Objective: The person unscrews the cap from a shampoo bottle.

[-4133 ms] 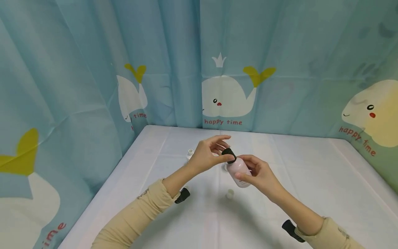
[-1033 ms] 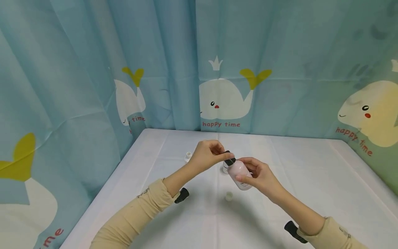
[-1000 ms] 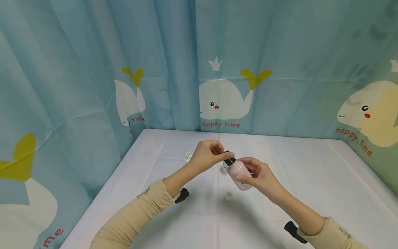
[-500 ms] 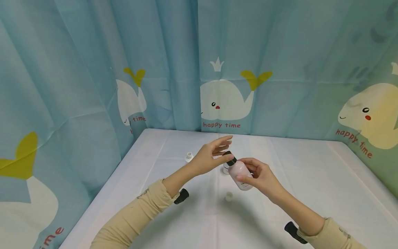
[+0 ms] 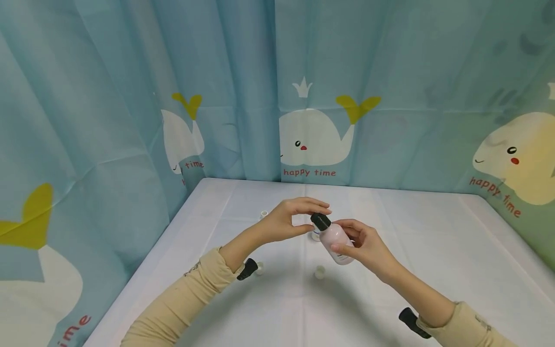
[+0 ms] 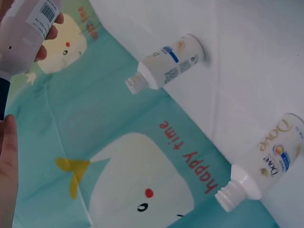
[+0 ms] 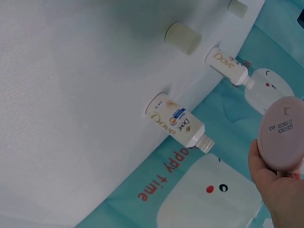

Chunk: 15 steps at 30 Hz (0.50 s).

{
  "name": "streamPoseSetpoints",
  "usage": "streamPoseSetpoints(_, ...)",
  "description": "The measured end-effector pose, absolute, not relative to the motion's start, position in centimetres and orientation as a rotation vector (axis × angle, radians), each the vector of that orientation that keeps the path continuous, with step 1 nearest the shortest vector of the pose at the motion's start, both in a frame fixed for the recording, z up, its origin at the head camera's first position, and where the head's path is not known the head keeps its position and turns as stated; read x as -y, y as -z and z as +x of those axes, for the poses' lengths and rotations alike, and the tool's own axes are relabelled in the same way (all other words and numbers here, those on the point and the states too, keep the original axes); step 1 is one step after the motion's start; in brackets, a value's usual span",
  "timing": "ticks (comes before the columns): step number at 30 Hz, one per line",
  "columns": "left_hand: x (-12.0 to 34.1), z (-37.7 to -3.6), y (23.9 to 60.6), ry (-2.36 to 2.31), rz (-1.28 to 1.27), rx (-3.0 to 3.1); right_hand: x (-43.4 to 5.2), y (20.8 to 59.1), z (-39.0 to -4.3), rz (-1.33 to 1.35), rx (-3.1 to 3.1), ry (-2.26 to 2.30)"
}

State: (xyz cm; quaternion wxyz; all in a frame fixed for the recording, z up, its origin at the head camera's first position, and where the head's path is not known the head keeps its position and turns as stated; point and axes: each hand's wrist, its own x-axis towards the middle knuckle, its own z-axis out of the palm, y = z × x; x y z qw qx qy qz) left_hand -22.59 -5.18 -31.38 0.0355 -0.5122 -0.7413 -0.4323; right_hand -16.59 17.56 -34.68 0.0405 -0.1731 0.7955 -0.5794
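Note:
My right hand [image 5: 368, 248] holds a pale pink bottle [image 5: 335, 242] up in the air, its thumb on the near side and its fingers behind. A black cap [image 5: 321, 221] tops the bottle, which leans toward the upper left. At that cap, my left hand [image 5: 284, 222] has its fingers stretched over the top and its thumb tip right by the side. In the left wrist view the thumb [image 6: 8, 142] comes up to the end of the dark cap [image 6: 4, 97]. From the right wrist view the bottle's oval base [image 7: 283, 134] shows printed date text.
Two uncapped white Dove bottles stand upright on the white table, one bottle [image 6: 173, 61] behind the pink one and another bottle [image 6: 268, 164] farther left. Nearer, two pale caps, one cap [image 5: 320, 272] at the middle and one cap [image 5: 259, 268] by the left sleeve, rest on the cloth.
The left hand's fingers gripped the black cap a second ago, then lifted; now they stretch over it, with the thumb drawn slightly back. The right hand keeps holding the bottle.

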Motion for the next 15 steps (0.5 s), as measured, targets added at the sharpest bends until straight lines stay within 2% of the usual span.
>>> streamPoseSetpoints(15, 4.85, -23.05, 31.61, 1.517, -1.515, 2.313, -17.77, 34.81, -16.57, -0.519, -2.442, 1.771)
